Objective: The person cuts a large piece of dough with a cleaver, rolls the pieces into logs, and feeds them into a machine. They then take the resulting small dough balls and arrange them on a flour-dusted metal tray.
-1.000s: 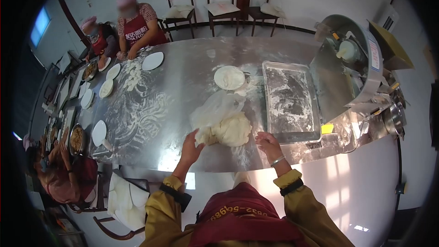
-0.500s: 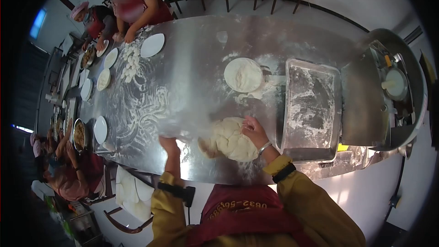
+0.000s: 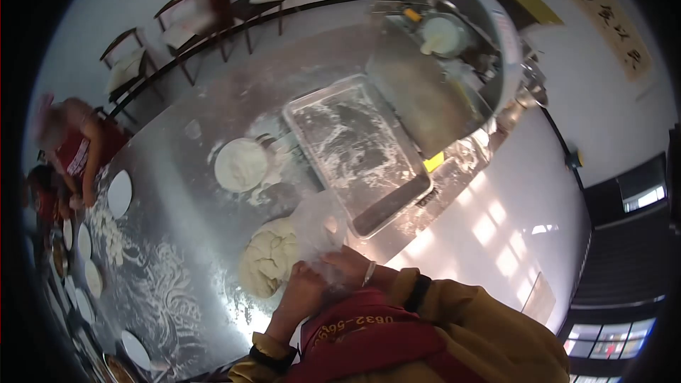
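A translucent plastic bag or sheet [image 3: 318, 221] hangs between my hands, beside the right part of the dough. My left hand [image 3: 303, 289] is closed on its lower edge. My right hand [image 3: 347, 267], with a bracelet at the wrist, also grips the plastic, close to my apron. The large pale dough lump [image 3: 267, 259] rests on the floured metal table [image 3: 191, 220], just left of the plastic. Neither hand is visibly pressing on the dough.
Beyond the dough are a bowl of flour [image 3: 241, 164] and a floured metal tray [image 3: 358, 149]. A big round metal container [image 3: 496, 50] stands at the upper right. White plates [image 3: 120, 193] and small dough pieces [image 3: 108, 234] lie at left, near a co-worker [image 3: 85, 138].
My view has turned to the right. My right hand has left the dough and taken hold of the plastic, which has come over to the dough's right side with my left hand.
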`<state>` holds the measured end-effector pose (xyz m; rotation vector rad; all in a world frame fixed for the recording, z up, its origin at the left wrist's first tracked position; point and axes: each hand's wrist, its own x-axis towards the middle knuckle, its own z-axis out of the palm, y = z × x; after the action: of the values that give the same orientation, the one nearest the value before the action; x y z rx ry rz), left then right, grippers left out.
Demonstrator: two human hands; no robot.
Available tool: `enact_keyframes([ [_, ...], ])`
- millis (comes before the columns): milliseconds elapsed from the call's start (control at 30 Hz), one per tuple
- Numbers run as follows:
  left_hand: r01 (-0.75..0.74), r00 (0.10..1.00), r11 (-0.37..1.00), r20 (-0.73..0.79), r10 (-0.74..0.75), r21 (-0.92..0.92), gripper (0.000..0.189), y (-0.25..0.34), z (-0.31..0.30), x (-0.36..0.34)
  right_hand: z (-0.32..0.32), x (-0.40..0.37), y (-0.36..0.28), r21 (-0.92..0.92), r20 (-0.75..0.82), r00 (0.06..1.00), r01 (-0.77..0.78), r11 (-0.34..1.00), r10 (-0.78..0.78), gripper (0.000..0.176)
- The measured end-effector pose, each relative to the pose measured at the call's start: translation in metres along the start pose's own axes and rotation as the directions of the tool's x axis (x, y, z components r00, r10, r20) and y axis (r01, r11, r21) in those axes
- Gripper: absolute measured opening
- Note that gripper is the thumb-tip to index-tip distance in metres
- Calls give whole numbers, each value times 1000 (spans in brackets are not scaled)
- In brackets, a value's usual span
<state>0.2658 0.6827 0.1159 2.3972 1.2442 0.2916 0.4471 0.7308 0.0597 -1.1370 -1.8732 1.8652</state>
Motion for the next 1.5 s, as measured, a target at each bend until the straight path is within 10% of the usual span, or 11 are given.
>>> enact_keyframes([
  [100, -161, 984, 939, -121, 130, -305, 30, 31, -14, 22, -22, -50, 54, -855, -143, 880, 120, 504, -453, 26],
  [167, -134, 989, 948, -106, 108, -289, 29, 42, -18, 24, -46, -93, 63, -458, -454, 868, -36, 888, -199, 14],
  [200, -117, 991, 953, -100, 92, -278, 28, 44, -18, 26, -61, -104, 92, -911, -286, 898, -147, 384, -334, 19],
  [300, 11, 999, 913, 40, 6, -409, 23, 29, 9, 26, -109, -159, 139, -851, -431, 894, -356, 385, -125, 57],
  [567, 158, 987, 807, 81, -136, -569, 18, 76, 47, 98, -226, -228, 161, -352, -770, 570, -755, 553, 288, 33],
  [633, 181, 983, 784, 103, -149, -594, 20, 93, 71, 130, -271, -227, 216, 494, -673, 471, -286, 821, 570, 32],
  [700, 201, 979, 801, 137, -150, -564, 19, 110, 98, 170, -323, -225, 255, 933, -353, 683, 304, 191, 639, 28],
  [900, 196, 973, 790, 213, -85, -581, 32, 146, 205, 300, -448, -206, 297, 587, -650, 653, 107, 802, 389, 23],
  [1067, 64, 997, 898, -4, -73, -436, 43, 158, 260, 354, -506, -195, 255, 776, -631, -64, -34, 630, 773, 35],
  [1167, 93, 991, 964, -71, -114, -251, 46, 170, 274, 377, -507, -202, 281, 614, -790, -212, -261, 745, 576, 44],
  [1500, 380, 900, 878, -338, -277, 293, 26, 203, 294, 437, -543, -150, 340, 332, -922, -6, -528, 782, 387, 16],
])
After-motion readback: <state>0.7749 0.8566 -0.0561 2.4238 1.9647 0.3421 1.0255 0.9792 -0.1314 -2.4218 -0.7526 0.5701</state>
